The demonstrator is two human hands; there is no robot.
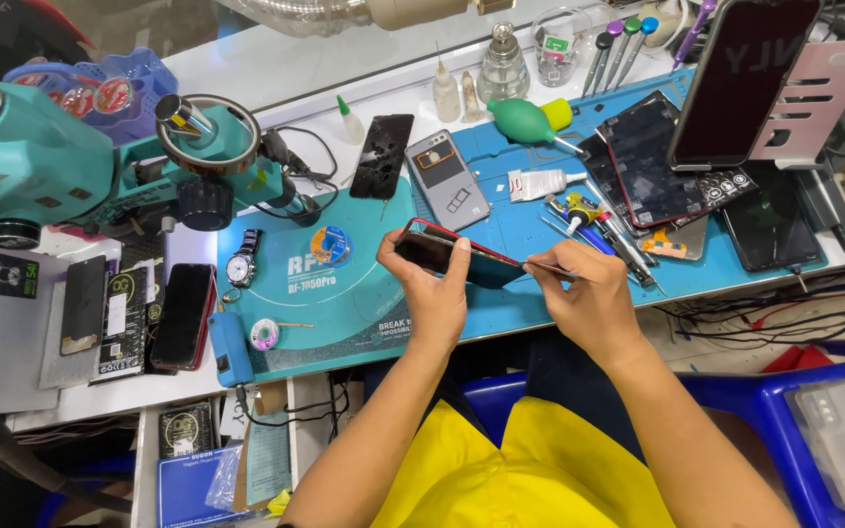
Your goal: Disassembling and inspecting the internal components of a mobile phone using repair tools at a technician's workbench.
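Note:
My left hand (432,286) grips a dark phone with a red frame (447,252), tilted on edge above the teal work mat (344,293). A thin metal prying tool (547,268) is pinched in my right hand (584,298), and its tip touches the phone's right end. Both hands hover near the front edge of the mat.
A teal microscope (70,166) stands at the left, with phones (183,315) and a wristwatch (242,264) beside it. On the mat lie a cracked screen (381,154), a grey phone back (447,178), a green air blower (525,119), tweezers and screwdrivers (599,227), and dark panels (652,161). A propped phone (740,78) stands at the right.

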